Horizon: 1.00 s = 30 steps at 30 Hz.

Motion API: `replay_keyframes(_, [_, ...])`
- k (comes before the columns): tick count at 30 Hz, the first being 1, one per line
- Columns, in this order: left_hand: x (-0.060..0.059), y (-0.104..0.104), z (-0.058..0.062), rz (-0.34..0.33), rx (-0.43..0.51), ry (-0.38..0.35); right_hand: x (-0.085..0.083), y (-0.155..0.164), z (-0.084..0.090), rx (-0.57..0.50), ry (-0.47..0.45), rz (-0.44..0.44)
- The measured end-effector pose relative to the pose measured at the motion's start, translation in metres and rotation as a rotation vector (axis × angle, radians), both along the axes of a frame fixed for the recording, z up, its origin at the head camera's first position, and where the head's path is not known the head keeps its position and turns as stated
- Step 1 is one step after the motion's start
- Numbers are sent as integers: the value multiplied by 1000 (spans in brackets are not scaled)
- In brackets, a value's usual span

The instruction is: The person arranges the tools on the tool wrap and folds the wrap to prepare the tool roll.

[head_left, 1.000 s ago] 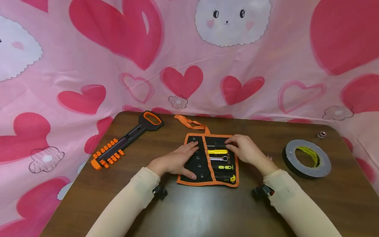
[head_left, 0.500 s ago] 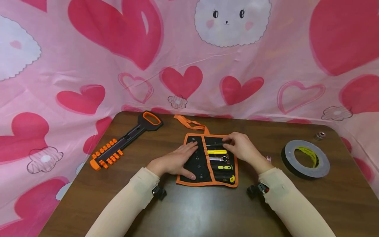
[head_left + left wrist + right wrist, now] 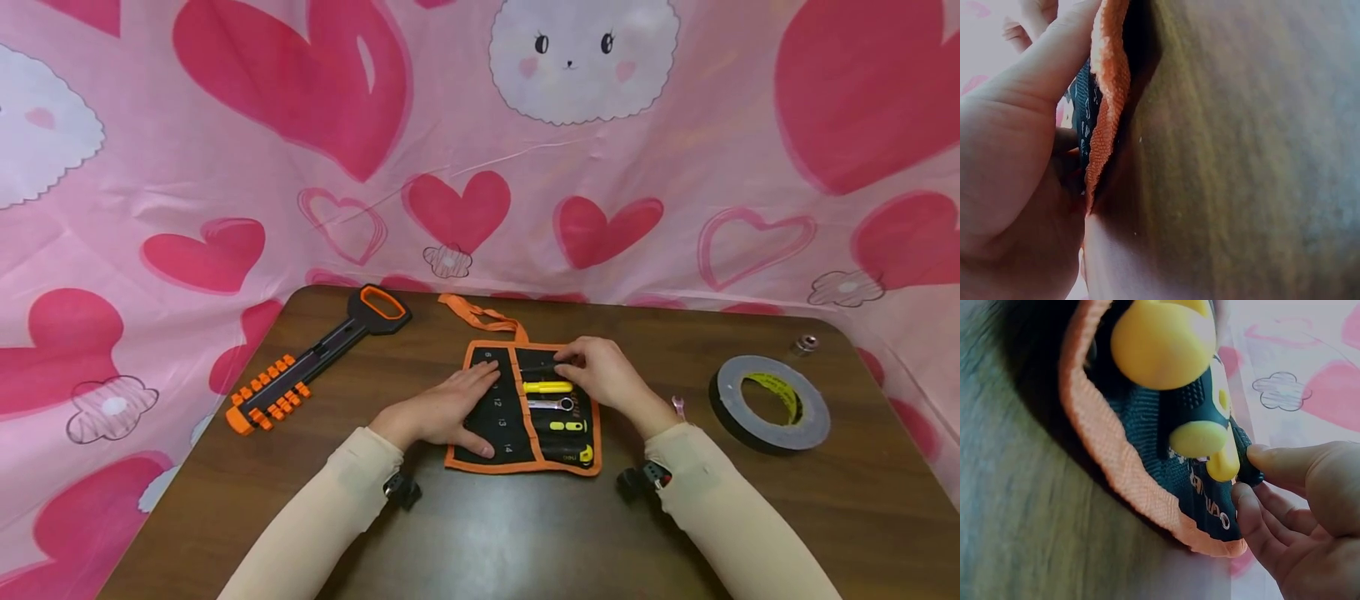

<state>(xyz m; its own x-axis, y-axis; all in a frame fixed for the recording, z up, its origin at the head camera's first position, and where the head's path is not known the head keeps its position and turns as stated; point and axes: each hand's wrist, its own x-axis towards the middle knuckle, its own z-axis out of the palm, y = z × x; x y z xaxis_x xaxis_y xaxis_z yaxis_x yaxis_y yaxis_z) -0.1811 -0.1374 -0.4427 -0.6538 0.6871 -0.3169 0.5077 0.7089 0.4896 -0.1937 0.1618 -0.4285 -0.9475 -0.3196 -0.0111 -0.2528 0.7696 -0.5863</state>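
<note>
An orange-edged black tool pouch (image 3: pixel 517 427) lies unrolled on the table, with numbers printed on its left flap. My left hand (image 3: pixel 442 412) rests flat on that flap, fingers spread; its thumb lies near the front edge. Over the upper right of the pouch, my right hand (image 3: pixel 606 377) pinches the black handle of a screwdriver (image 3: pixel 1246 450) between thumb and fingertips. The screwdriver's front end is in the top pocket. Below it, the pockets hold a yellow-handled tool (image 3: pixel 547 387), a ring spanner (image 3: pixel 551 405), a tool with a black and yellow-green handle (image 3: pixel 567 427) and a yellow-ended black tool (image 3: pixel 586 454).
A black and orange rack with clips (image 3: pixel 322 354) lies at the left. On the right are a roll of tape (image 3: pixel 816 408), a small metal socket (image 3: pixel 807 343) and a small shiny spanner-like end (image 3: pixel 678 406) beside my right wrist. A pink heart-print cloth (image 3: pixel 457 208) hangs behind the table.
My right hand has moved left with the black screwdriver, whose shaft now shows less outside the pocket. The left hand has stayed on the flap.
</note>
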Motion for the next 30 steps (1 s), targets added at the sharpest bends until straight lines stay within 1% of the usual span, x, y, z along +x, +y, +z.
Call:
replay_keyframes(4, [0,0,0,2,-6,-7,-3,-3,-2,5,-19,1])
replay_keyframes(9, [-2,-2,-1,-2,25,-31,-5,-7,-4,2,-54,-1])
replay_keyframes(11, [-3,-3,-4,1,33,-35,-5,-8,-4,2,-57,4])
replay_keyframes(14, [-6,-4,-11,9,34,-34,-7,-10,-6,5,-54,8])
replay_keyframes(18, [-5,-3,-8,7,39,-38,-9,-12,-6,13,-36,11])
replay_keyframes(21, [-3,-3,-3,7,49,-44,-9,-13,-6,17,-28,17])
replay_keyframes(25, [-3,-3,-5,15,48,-53,-10,-15,-6,13,-36,25])
replay_keyframes(30, [-2,-2,-4,12,30,-50,-12,-17,-8,0,-29,30])
